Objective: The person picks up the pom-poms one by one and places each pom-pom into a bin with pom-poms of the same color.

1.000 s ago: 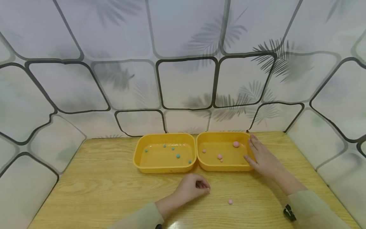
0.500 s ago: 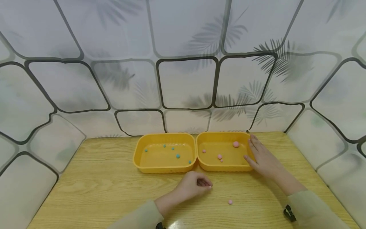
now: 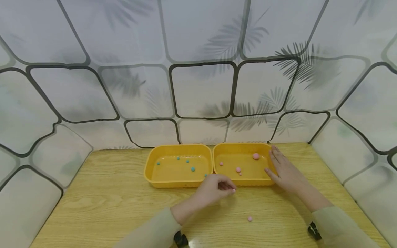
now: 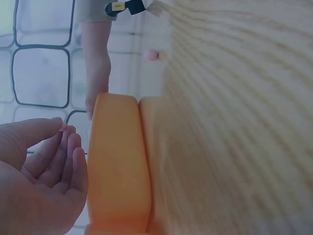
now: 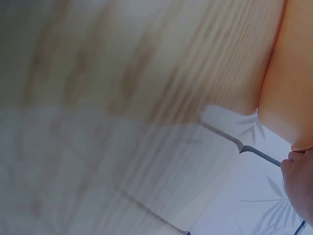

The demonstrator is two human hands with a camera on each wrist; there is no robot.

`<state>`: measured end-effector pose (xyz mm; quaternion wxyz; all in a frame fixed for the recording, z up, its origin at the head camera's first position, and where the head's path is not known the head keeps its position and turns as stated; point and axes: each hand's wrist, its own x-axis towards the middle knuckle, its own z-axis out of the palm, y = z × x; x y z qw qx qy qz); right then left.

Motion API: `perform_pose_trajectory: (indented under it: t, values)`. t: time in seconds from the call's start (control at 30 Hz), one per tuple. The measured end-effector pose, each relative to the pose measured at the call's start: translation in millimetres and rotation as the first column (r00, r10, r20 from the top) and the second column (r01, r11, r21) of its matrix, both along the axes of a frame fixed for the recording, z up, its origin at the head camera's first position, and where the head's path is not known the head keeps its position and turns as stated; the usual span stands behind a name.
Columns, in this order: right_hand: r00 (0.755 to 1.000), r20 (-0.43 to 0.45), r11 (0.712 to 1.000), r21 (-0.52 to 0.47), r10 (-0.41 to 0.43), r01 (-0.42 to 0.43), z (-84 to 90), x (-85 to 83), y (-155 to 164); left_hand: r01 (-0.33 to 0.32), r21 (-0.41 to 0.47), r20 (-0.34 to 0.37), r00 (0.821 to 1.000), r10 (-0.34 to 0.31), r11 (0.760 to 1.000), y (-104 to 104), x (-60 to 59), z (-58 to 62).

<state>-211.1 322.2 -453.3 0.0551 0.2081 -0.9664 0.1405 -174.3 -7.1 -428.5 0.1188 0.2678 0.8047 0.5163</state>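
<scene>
Only the left-wrist view shows the left hand [image 4: 39, 181] loosely curled, empty; the right hand [image 3: 283, 170] lies flat on the right tray [image 3: 248, 181].

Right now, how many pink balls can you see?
4 pink balls show: three in the right tray, at and, and one on the table. A tiny fifth speck and the left hand may hide more.

Bare hands [image 3: 217, 187], long pale olive-beige sleeves [image 3: 338, 227], small black wrist-mounted devices [image 3: 314, 230] at both cuffs.

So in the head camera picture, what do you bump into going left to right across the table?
Left yellow tray → left hand → loose pink ball → right hand.
</scene>
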Motion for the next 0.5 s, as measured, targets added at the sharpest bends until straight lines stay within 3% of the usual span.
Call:
perform_pose_trajectory:
  t: [0.5]
  values:
    - [1.0, -0.02, 1.0, 0.011, 0.006, -0.005, -2.4, -4.6, 1.7, -0.053, -0.003, -0.039, 0.998, 0.053, 0.999, 7.0, -26.3, 17.0]
